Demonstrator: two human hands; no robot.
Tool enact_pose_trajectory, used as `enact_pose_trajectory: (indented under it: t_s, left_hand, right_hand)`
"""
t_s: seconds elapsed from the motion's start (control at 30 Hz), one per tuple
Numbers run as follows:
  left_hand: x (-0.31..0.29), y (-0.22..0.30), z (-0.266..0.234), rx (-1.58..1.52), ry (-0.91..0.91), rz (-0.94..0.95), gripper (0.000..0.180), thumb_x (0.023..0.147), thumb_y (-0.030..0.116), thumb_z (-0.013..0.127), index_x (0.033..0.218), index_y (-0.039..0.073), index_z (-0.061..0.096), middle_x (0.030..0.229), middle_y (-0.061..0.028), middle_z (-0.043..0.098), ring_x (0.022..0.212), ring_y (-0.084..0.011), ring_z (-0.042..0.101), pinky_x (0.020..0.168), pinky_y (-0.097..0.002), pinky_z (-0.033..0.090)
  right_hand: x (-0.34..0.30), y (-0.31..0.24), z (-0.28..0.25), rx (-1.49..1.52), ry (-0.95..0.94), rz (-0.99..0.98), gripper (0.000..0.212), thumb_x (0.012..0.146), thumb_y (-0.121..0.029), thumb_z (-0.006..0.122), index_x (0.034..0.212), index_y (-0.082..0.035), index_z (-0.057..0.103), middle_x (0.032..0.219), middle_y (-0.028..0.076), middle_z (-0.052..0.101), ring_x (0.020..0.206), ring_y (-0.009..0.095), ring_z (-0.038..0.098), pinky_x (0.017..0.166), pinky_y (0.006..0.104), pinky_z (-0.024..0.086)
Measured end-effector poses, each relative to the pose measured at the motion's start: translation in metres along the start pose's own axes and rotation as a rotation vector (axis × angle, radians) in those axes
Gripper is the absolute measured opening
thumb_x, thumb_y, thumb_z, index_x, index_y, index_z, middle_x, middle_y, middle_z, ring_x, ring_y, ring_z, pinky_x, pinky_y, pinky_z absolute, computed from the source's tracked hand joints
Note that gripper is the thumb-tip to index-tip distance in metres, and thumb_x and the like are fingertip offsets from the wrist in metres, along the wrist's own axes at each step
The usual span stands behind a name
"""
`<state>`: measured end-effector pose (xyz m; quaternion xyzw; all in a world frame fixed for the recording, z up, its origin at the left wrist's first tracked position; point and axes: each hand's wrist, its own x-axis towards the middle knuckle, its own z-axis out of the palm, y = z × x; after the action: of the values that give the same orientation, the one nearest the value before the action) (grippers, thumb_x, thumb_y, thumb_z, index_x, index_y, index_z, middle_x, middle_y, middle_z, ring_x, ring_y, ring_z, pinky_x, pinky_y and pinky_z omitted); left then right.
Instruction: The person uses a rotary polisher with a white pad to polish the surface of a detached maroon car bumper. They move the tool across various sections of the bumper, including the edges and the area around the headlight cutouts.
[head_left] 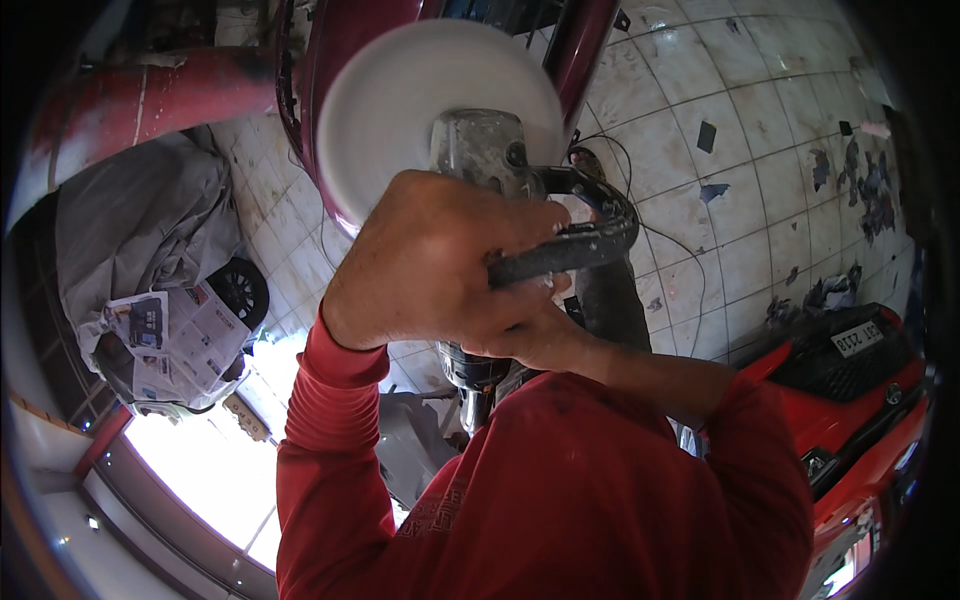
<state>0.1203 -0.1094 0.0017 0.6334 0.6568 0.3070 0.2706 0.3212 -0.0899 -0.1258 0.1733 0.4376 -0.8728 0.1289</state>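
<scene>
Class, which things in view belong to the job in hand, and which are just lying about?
In the job:
power tool, with left hand and right hand on it
white round pad
maroon panel behind the pad

Lying about:
newspaper sheets on the grey cover
dark scraps on the floor
red car

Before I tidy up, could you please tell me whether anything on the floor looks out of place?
Yes: dark, ragged scraps lie strewn over the tiled floor at the right, some near the red car; they look like stray litter.

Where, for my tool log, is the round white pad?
In the head view, the pad is near the top, slightly left of centre, beyond the left hand.
</scene>
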Motion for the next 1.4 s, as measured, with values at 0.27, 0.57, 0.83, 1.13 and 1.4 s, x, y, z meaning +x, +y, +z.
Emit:
enact_pose_trajectory:
  t_s: [0.27,0.57,0.83,1.13,1.4]
  left_hand:
    - [-0.033,0.006,0.003,-0.060,-0.080,-0.017,0.048,0.069,0.014,0.087,0.113,-0.001,0.081,0.071,-0.0099,0.072,0.058,-0.0265,0.069,0.055,-0.0378,0.051]
    - [-0.023,0.006,0.002,-0.046,-0.116,-0.068,0.052,0.066,0.015,0.087,0.115,-0.001,0.081,0.069,-0.0087,0.072,0.054,-0.0251,0.066,0.054,-0.0381,0.050]
    - [0.023,-0.015,-0.017,0.038,-0.096,-0.032,0.044,0.076,0.011,0.086,0.117,-0.002,0.079,0.085,-0.0158,0.079,0.067,-0.0274,0.076,0.063,-0.0352,0.058]
    - [-0.102,-0.005,0.031,-0.041,-0.099,-0.047,0.046,0.070,0.018,0.087,0.112,0.000,0.081,0.067,-0.0085,0.070,0.056,-0.0255,0.068,0.054,-0.0386,0.049]
    - [-0.206,0.009,0.088,0.033,-0.117,-0.056,0.047,0.068,0.023,0.087,0.110,0.003,0.081,0.070,-0.0084,0.071,0.060,-0.0273,0.068,0.058,-0.0401,0.051]
  right_hand:
    - [-0.014,0.026,0.032,0.082,-0.085,0.074,0.060,0.084,-0.035,0.093,0.131,-0.005,0.069,0.127,0.010,0.071,0.127,0.021,0.062,0.110,0.0413,0.048]
    - [-0.011,0.037,0.024,-0.018,-0.090,-0.042,0.064,0.084,-0.039,0.094,0.132,-0.005,0.070,0.134,0.011,0.069,0.131,0.025,0.061,0.116,0.0429,0.044]
    - [0.030,-0.004,-0.009,0.100,0.002,0.045,0.066,0.085,-0.043,0.094,0.129,-0.002,0.066,0.120,0.009,0.071,0.115,0.020,0.068,0.100,0.0390,0.056]
    - [-0.004,0.092,0.061,-0.026,-0.109,0.096,0.058,0.085,-0.037,0.092,0.132,-0.010,0.072,0.125,0.006,0.074,0.121,0.019,0.067,0.102,0.0363,0.054]
    - [-0.036,0.162,0.107,-0.010,-0.103,0.312,0.051,0.086,-0.019,0.093,0.129,-0.006,0.068,0.130,0.007,0.068,0.123,0.017,0.066,0.098,0.0375,0.057]
